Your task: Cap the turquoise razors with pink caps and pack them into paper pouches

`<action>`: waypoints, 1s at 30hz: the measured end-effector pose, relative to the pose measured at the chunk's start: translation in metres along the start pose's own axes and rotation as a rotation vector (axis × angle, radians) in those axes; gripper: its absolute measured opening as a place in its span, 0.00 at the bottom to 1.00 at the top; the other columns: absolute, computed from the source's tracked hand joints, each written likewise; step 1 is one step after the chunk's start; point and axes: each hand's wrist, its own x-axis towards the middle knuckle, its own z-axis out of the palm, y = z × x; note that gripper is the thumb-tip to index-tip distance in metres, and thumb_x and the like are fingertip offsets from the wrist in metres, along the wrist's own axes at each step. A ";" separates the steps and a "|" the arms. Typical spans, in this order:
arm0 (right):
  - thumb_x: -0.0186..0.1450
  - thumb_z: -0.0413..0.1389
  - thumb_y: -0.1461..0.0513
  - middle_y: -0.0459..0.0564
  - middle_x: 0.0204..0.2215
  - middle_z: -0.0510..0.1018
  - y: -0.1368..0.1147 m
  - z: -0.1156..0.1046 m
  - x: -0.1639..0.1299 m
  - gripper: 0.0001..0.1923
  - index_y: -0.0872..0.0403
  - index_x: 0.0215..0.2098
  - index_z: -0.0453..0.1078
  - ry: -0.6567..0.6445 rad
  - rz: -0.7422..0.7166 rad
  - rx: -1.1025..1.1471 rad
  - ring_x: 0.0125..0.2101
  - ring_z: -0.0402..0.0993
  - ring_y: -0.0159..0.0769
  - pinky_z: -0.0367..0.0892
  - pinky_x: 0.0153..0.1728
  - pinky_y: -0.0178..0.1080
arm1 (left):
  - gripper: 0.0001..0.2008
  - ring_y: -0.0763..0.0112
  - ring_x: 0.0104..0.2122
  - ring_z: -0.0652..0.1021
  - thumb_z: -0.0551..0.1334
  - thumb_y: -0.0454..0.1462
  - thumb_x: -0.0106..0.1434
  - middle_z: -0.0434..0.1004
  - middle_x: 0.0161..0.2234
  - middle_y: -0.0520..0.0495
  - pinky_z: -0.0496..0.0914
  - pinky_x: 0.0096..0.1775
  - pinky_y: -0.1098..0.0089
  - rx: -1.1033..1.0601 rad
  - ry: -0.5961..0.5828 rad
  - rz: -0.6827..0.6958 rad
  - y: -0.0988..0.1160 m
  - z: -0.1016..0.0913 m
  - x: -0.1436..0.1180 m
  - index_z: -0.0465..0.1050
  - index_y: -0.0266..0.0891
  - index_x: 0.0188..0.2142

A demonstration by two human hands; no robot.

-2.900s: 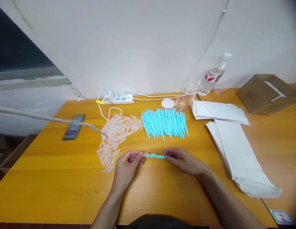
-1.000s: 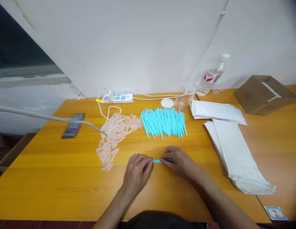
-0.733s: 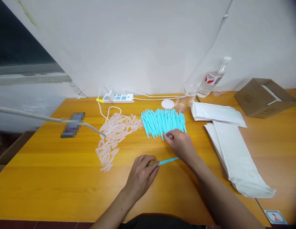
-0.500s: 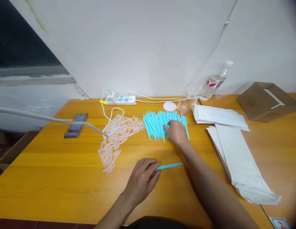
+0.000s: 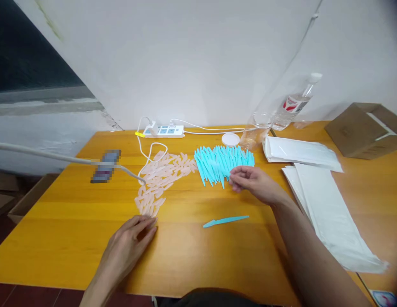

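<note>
Bright, even light; edges warped and blurred.

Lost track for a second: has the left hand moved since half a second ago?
Yes. The left hand slid left, off the lone blue piece, to the pink pile.

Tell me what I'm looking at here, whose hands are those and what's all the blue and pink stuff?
A camera on a person's head looks down at their own two hands over a wooden table. The left hand reaches the near end of a pile of pale pink caps. The right hand hovers by a heap of blue plastic sticks; I can't tell if it holds one. One blue stick lies alone between the hands. White packets, a water bottle and a power strip sit further back.
</note>
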 end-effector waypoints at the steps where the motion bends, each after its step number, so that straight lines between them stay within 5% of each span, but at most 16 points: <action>1: 0.63 0.60 0.48 0.46 0.28 0.75 0.003 0.001 -0.009 0.20 0.55 0.40 0.70 -0.086 0.039 0.019 0.24 0.68 0.29 0.62 0.26 0.33 | 0.15 0.61 0.45 0.81 0.58 0.47 0.69 0.81 0.47 0.47 0.74 0.47 0.66 0.045 -0.015 -0.020 0.003 0.002 0.000 0.81 0.48 0.45; 7: 0.68 0.56 0.45 0.40 0.22 0.65 0.024 0.016 -0.037 0.22 0.56 0.41 0.75 -0.386 0.129 -0.108 0.20 0.53 0.24 0.47 0.20 0.32 | 0.13 0.59 0.39 0.82 0.55 0.41 0.69 0.82 0.41 0.44 0.73 0.40 0.64 0.135 -0.034 -0.057 0.032 0.009 0.017 0.78 0.42 0.42; 12: 0.69 0.55 0.46 0.40 0.22 0.63 0.031 0.019 -0.035 0.22 0.57 0.40 0.75 -0.395 0.111 -0.096 0.20 0.51 0.24 0.46 0.20 0.33 | 0.17 0.64 0.36 0.80 0.56 0.43 0.69 0.81 0.37 0.44 0.73 0.40 0.66 -0.359 -0.054 0.005 0.061 0.018 0.037 0.75 0.40 0.52; 17: 0.68 0.55 0.46 0.40 0.22 0.64 0.033 0.016 -0.037 0.22 0.56 0.41 0.75 -0.354 0.121 -0.073 0.20 0.51 0.24 0.46 0.20 0.32 | 0.19 0.68 0.29 0.80 0.65 0.49 0.63 0.82 0.31 0.45 0.75 0.36 0.69 -0.970 -0.025 -0.292 0.091 0.035 0.051 0.79 0.35 0.42; 22: 0.68 0.56 0.46 0.40 0.23 0.64 0.033 0.015 -0.037 0.21 0.56 0.39 0.75 -0.340 0.112 -0.061 0.21 0.51 0.24 0.47 0.20 0.32 | 0.20 0.70 0.29 0.80 0.71 0.49 0.57 0.83 0.29 0.46 0.75 0.37 0.72 -1.117 0.078 -0.435 0.102 0.047 0.051 0.81 0.35 0.40; 30: 0.68 0.55 0.46 0.40 0.24 0.64 0.030 0.016 -0.037 0.21 0.56 0.41 0.75 -0.352 0.091 -0.079 0.22 0.52 0.25 0.48 0.22 0.32 | 0.19 0.72 0.27 0.80 0.72 0.49 0.55 0.83 0.27 0.47 0.74 0.35 0.73 -1.133 0.067 -0.423 0.120 0.049 0.047 0.82 0.35 0.37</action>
